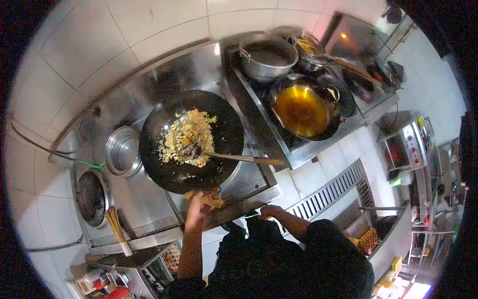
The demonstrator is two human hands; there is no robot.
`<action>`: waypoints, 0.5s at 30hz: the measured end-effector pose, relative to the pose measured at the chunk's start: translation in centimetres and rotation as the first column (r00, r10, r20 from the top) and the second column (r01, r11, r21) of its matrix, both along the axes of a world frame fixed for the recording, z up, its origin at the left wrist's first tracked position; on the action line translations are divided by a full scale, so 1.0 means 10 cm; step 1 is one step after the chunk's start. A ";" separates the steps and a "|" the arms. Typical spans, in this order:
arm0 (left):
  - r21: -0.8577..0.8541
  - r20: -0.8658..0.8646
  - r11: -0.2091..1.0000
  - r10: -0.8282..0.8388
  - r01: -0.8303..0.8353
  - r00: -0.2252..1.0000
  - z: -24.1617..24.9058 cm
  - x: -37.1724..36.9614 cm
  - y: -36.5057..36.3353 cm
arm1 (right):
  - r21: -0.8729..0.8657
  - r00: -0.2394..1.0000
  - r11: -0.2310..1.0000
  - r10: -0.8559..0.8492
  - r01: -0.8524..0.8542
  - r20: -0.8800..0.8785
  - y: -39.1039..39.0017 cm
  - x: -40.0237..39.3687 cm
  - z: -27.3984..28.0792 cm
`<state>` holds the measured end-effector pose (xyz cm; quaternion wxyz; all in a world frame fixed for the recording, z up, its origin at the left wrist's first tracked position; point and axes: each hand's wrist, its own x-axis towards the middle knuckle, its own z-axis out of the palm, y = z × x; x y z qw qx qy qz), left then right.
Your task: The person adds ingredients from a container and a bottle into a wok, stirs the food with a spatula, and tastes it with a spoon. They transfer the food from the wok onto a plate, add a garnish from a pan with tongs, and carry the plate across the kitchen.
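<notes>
Left hand closed on a folded cloth at the near rim of the black wok. Right hand low by the stove edge, grip impossible to tell. Fried rice inside, ladle resting in it. Beyond, oil pan.

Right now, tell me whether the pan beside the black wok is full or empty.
Filled: the pan holds amber liquid, probably oil, across its bottom.
</notes>
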<state>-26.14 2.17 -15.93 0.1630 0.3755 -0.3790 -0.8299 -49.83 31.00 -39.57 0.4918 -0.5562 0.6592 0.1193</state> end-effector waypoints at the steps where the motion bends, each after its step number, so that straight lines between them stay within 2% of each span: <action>1: 0.111 -0.031 0.994 0.012 -0.008 0.999 -0.01 -0.02 -0.04 | 0.070 0.994 0.991 -0.111 0.111 -0.009 -0.17 -0.08 0.91; 2: 0.201 0.042 0.973 0.105 -0.111 0.994 -0.12 -0.08 -0.05 | -0.022 0.998 0.999 0.042 -0.041 0.048 -0.26 -0.28 1.39; 3: 0.196 0.040 0.975 0.101 -0.107 0.994 -0.26 -0.08 -0.06 | -0.121 0.976 0.974 0.201 -0.190 0.085 -0.30 -0.54 1.75; 4: 0.198 0.015 0.976 0.088 -0.089 0.996 -0.40 -0.02 -0.09 | -0.226 0.941 0.959 -0.093 0.173 0.326 -0.30 -0.90 2.15; 5: 0.203 -0.011 0.977 0.066 -0.062 0.998 -0.47 -0.03 -0.12 | -0.230 0.754 0.815 -0.333 0.533 0.567 -0.30 -1.20 2.59; 6: 0.202 0.031 0.970 0.129 -0.133 0.991 -0.36 -0.11 -0.09 | -0.076 0.240 0.247 -0.753 0.966 0.613 -0.55 -1.24 3.13; 7: 0.210 0.030 0.971 0.110 -0.114 0.994 -0.29 -0.14 -0.05 | -0.249 0.271 0.144 -0.744 0.958 0.611 -0.67 -1.58 2.97; 9: 0.160 0.088 0.971 0.164 -0.177 0.982 -0.17 -0.14 0.01 | 0.037 0.143 0.218 -0.747 0.975 0.649 -1.14 -1.73 3.53; 10: 0.243 0.165 0.960 0.103 -0.141 0.981 -0.08 -0.12 -0.06 | -0.015 0.377 0.458 -0.712 0.889 0.593 -1.38 -1.83 3.53; 11: 0.238 0.161 0.962 0.096 -0.133 0.982 -0.08 -0.14 -0.05 | -0.047 0.587 0.669 -0.615 0.742 0.526 -1.55 -1.82 3.51; 12: 0.256 0.089 0.961 0.081 -0.101 0.993 -0.10 -0.16 -0.05 | -0.055 0.589 0.667 -0.612 0.743 0.528 -1.64 -1.63 3.60; 13: 0.269 0.016 0.960 0.081 -0.082 0.997 -0.09 -0.15 -0.04 | -0.354 0.859 0.790 -0.407 0.501 0.310 -1.72 -1.35 3.74; 14: 0.193 0.131 0.962 0.170 -0.193 0.977 -0.01 -0.15 0.04 | -0.551 0.987 0.823 -0.161 0.139 0.008 -1.79 -1.06 3.79; 15: 0.134 0.006 0.989 0.061 -0.061 0.998 -0.11 -0.03 0.02 | -0.599 0.981 0.799 -0.155 0.054 -0.118 -1.84 -0.77 3.67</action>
